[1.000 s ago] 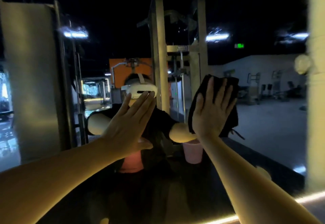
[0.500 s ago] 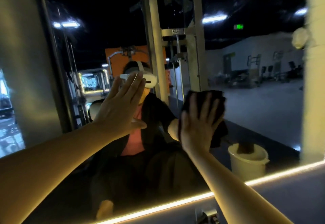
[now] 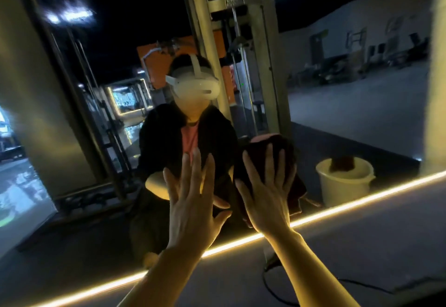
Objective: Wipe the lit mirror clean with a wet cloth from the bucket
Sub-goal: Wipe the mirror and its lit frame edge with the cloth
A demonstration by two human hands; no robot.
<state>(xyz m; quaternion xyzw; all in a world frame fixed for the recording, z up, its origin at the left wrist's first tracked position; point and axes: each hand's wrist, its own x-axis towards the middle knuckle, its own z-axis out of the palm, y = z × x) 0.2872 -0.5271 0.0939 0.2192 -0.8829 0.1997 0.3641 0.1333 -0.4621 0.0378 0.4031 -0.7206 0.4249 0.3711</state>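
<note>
- Hands both lie flat, fingers straight: left hand (image 3: 193,200) bare on the mirror (image 3: 350,113); right hand (image 3: 268,193) pressing the dark cloth (image 3: 293,186) low on the glass, above the glowing strip (image 3: 362,197)
- Bucket (image 3: 344,186) reflected to the right

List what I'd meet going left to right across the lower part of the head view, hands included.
Left hand flat on the mirror → right hand pressing the dark cloth to the glass → the pale bucket, seen as a reflection, just above the lit strip.
</note>
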